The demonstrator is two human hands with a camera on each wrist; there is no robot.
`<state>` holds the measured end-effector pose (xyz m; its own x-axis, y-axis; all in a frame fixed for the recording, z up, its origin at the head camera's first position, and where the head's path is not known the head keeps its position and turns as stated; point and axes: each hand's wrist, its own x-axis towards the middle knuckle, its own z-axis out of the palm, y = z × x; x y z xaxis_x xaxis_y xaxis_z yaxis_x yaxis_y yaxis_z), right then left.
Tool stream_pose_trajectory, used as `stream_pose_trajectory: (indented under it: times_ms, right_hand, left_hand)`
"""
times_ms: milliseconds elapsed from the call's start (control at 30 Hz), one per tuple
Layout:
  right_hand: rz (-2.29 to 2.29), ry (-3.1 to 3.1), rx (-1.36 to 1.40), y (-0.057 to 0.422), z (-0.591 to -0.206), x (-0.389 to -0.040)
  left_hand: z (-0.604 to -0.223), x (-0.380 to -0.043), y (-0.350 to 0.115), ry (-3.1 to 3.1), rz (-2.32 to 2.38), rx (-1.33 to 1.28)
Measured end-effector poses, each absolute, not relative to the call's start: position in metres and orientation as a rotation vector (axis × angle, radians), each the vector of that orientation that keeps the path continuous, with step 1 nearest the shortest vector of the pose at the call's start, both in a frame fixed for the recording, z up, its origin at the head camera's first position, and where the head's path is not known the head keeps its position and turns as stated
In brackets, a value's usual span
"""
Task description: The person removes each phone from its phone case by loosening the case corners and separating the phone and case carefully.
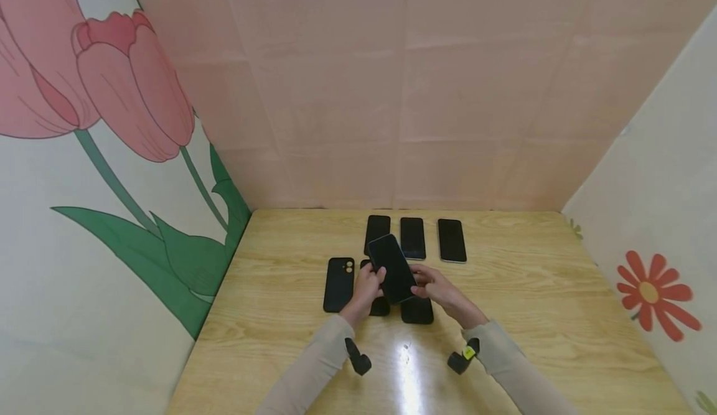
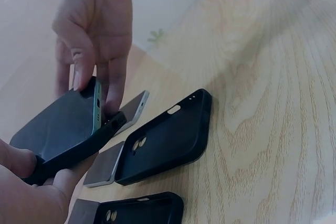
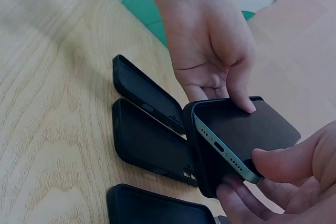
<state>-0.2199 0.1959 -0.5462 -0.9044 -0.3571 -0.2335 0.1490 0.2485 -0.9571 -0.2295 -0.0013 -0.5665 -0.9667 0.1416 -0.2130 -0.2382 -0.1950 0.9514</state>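
Observation:
A smartphone (image 3: 252, 129) with a dark screen and green metal edge sits tilted in a black phone case (image 3: 202, 166). One corner of its port end stands out of the case. My left hand (image 1: 364, 287) grips the case and phone along one long side, its thumb on the screen edge. At the raised corner my right hand (image 1: 439, 287) pinches the phone, thumb on the screen and fingers beneath. In the left wrist view the phone's bottom edge with its charging port faces the camera. Both hands hold the pair above the table.
On the wooden table (image 1: 269, 340) lie more black cases: a left one (image 1: 338, 284), a middle one (image 1: 381, 307) and a right one (image 1: 417, 311). Behind them are a left phone (image 1: 377, 228), a middle phone (image 1: 412, 238) and a right phone (image 1: 452, 241).

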Motion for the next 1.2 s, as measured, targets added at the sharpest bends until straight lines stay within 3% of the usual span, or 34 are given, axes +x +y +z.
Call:
stream_pose_trajectory:
  times_ms: [500,867,1200]
  right_hand:
    - [-1.644,2.167,-0.054,0.191,-0.544,-0.217]
    - [-1.809,2.04,-0.173,0.194,-0.55,-0.22]
    - [-1.876,2.009,-0.011,0.209,-0.554,-0.222]
  left_hand:
    - [-0.569,-0.231,-0.001,1.836,2.243,-0.148]
    - [-0.569,-0.231,-0.004,1.807,2.221,-0.11]
    - [-0.568,-0.231,-0.01,1.876,2.158,-0.132]
